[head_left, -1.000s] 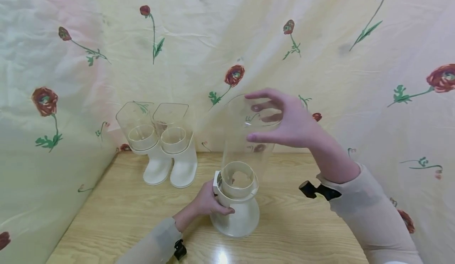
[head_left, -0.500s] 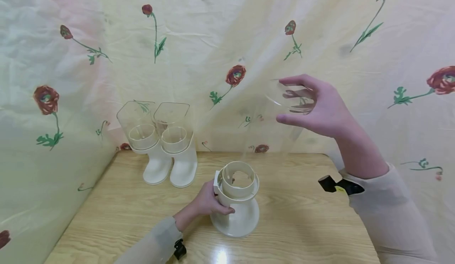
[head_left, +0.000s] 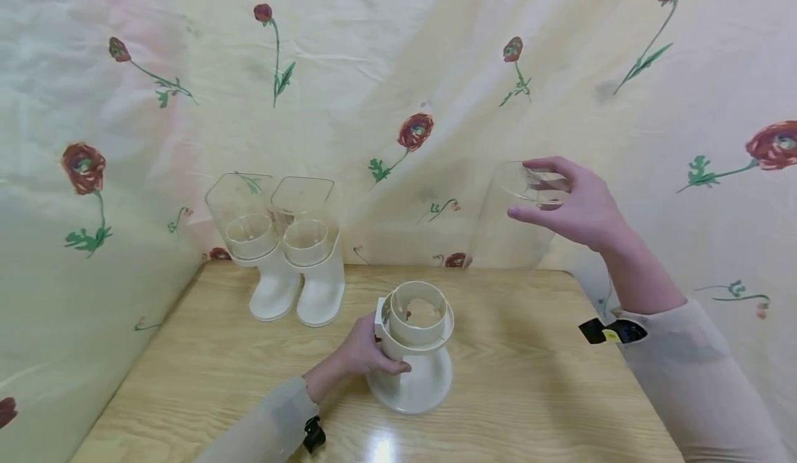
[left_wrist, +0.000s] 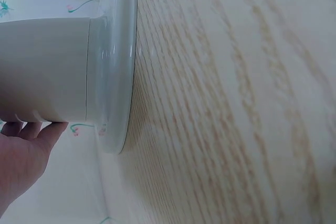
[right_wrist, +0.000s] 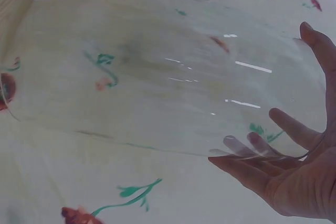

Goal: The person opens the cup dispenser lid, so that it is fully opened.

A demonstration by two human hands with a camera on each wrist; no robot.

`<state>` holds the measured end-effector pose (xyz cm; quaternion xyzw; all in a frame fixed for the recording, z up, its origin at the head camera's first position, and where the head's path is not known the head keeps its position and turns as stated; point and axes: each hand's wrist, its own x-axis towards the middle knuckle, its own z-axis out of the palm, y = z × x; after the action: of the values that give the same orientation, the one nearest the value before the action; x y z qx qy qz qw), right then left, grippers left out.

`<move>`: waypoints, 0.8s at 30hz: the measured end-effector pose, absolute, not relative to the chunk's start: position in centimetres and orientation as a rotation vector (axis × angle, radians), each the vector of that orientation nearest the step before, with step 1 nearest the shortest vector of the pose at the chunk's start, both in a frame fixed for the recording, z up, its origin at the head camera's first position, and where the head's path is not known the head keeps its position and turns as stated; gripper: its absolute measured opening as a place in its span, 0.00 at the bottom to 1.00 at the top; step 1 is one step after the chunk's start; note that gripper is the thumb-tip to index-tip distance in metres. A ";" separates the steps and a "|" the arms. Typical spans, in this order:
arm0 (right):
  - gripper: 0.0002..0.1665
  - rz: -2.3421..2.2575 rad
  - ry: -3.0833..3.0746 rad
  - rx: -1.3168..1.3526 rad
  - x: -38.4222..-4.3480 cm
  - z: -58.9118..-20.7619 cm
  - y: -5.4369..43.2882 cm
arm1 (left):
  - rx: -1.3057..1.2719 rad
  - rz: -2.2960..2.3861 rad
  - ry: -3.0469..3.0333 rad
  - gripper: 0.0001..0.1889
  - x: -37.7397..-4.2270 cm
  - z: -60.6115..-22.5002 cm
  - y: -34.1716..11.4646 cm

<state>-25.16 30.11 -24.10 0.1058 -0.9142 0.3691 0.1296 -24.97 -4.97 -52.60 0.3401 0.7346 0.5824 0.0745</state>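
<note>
While the right hand [head_left: 575, 207] is gripping the upper end of a clear tube [right_wrist: 136, 77], its thumb and fingers are curving round the wall on opposite sides. The tube is hanging roughly upright above the rear part of the table [head_left: 510, 373], to the right of a white stand [head_left: 414, 351] and apart from it; its lower end is showing only faintly in the head view. The left hand [head_left: 364, 352] is gripping the stand just below its collar — the thumb is lying across the front, and the fingertips are touching the column in the left wrist view. The stand is standing upright, its round base resting on the wood, and a pale ring [head_left: 418, 318] is sitting inside the collar.

Farther back on the left, two white holders [head_left: 322, 297] are standing side by side, each supporting a clear container [head_left: 239, 200] with a pale ring inside. Each sleeve is bearing a black device [head_left: 613, 331] near the wrist. A bright reflection [head_left: 382, 446] is showing at the near edge of view. Behind everything, a flowered cloth [head_left: 349, 89] is hanging, its surface wrinkling lightly — red blooms and green stems are showing through the tube.
</note>
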 end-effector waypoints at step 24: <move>0.58 0.980 -2.707 0.036 -28.3 -31.5 36.6 | 1.003 1.728 2.232 0.49 -25.4 -53.0 -5.0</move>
<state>-28.31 36.63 -31.46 0.0123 -0.9322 0.3373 0.1309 -25.41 -5.02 -52.99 0.3338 0.7432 0.5752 0.0729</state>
